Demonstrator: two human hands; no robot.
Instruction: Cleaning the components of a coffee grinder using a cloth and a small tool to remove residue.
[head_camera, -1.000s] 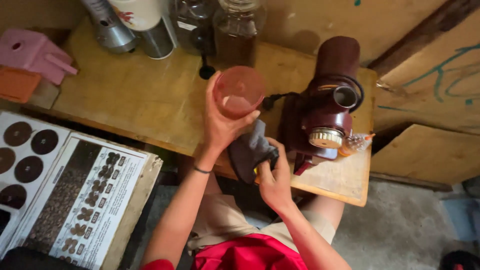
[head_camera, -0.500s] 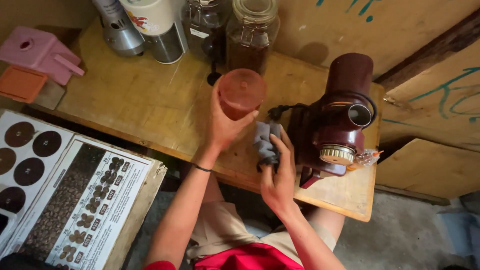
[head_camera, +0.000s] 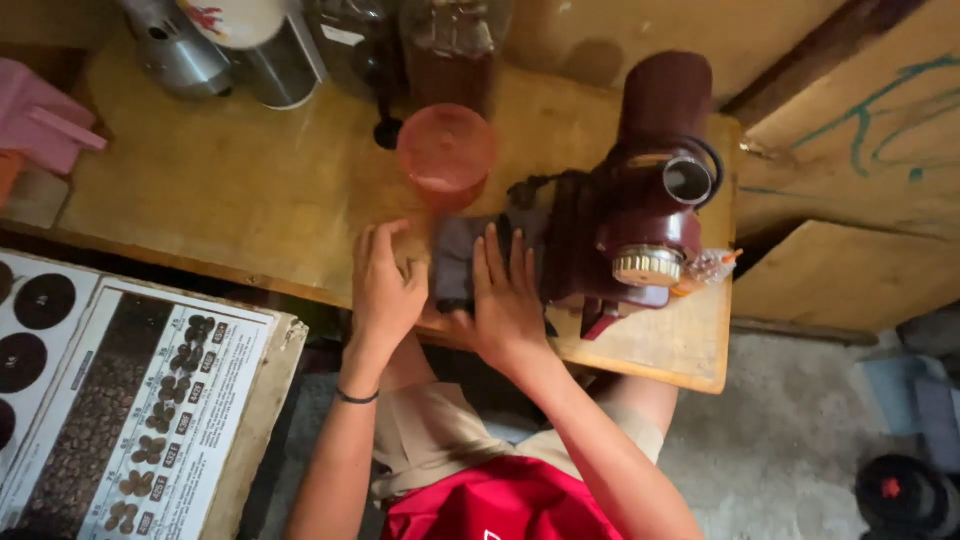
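Fingers of the right hand (head_camera: 503, 295) are spread flat on a dark cloth (head_camera: 457, 262) at frame centre; the left hand (head_camera: 384, 283) is laid open, empty, on the tabletop (head_camera: 230, 190) below the orange cup (head_camera: 446, 152).

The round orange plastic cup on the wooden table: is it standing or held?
Standing: the orange plastic cup rests on the wooden table, no hand touching.

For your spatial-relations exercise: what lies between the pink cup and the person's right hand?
In the head view, a dark grey cloth lies on the wooden table between the pink cup and the right hand, whose fingers rest on it.
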